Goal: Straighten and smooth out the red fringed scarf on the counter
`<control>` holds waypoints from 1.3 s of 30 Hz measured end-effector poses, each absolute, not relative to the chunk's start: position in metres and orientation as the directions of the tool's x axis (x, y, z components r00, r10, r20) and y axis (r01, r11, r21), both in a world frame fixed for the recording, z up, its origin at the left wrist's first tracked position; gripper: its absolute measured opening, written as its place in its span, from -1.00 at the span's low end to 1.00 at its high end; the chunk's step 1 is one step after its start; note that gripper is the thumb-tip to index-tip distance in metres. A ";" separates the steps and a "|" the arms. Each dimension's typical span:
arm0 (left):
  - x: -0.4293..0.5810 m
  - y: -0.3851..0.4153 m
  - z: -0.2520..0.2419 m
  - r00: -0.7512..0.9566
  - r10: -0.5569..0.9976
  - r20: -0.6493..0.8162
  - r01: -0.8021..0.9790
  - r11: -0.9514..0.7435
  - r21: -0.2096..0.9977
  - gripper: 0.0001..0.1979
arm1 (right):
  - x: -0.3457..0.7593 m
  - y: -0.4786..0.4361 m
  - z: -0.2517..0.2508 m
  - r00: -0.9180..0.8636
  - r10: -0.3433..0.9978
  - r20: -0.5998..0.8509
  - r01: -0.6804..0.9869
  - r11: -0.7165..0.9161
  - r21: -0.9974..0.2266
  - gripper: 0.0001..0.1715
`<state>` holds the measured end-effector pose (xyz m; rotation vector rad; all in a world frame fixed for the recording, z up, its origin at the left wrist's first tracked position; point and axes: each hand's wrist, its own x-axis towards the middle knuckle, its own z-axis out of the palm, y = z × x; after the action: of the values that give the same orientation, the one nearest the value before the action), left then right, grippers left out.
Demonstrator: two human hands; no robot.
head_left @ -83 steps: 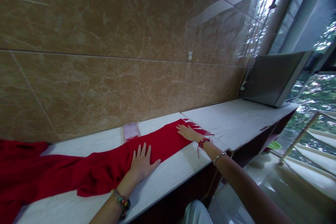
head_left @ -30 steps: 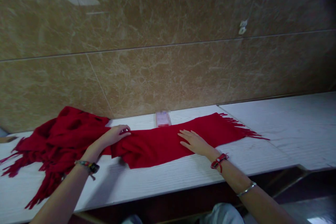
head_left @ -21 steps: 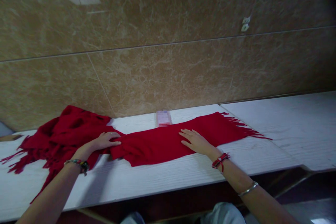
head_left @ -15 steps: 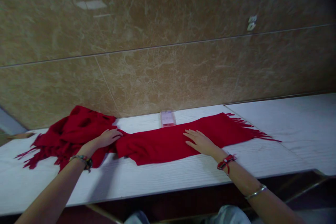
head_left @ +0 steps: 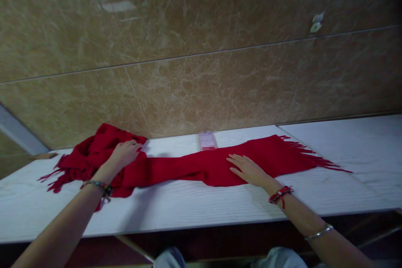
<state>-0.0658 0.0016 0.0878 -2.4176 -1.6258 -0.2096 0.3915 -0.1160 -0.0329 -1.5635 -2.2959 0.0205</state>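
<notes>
White counter (head_left: pixel 176 213), red scarf (head_left: pixel 282 155) lengthwise on it. Right hand (head_left: pixel 249 171) palm-down, fingers extended, gripping nothing; right stretch flat to its fringe, middle creased. Left hand (head_left: pixel 124 153) on bunched end, not flattened (can't tell whether fingers pinch cloth). Behind: pale packet (head_left: pixel 207 140), pixelated.

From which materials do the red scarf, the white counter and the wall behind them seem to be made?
Red scarf: soft, matte textile, perhaps wool or acrylic; it crumples loosely and ends in fringe.
White counter: probably laminate or painted board with a low sheen; fine grain lines show.
Wall: glossy tile or polished stone; brown with pale veins, straight joints and a light reflection.
</notes>
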 end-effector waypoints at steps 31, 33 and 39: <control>0.099 -0.061 0.033 0.832 0.530 0.166 0.514 -0.848 0.130 -0.45 | 0.364 -0.137 -0.012 -0.494 0.775 0.393 0.659 0.629 -0.413 -0.52; 0.112 -0.073 0.034 0.879 0.440 0.184 0.422 -0.897 0.129 -0.52 | 0.364 -0.136 -0.011 -0.481 0.783 0.394 0.653 0.620 -0.435 -0.53; 0.133 -0.075 0.014 0.833 0.513 0.209 0.467 -0.853 0.232 -0.67 | 0.365 -0.133 -0.008 -0.519 0.747 0.414 0.631 0.662 -0.404 -0.65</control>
<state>0.1333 -0.0746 0.0142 -3.1706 -0.8542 -0.4422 0.3646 -0.1330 -0.0084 -1.0639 -2.3136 0.2725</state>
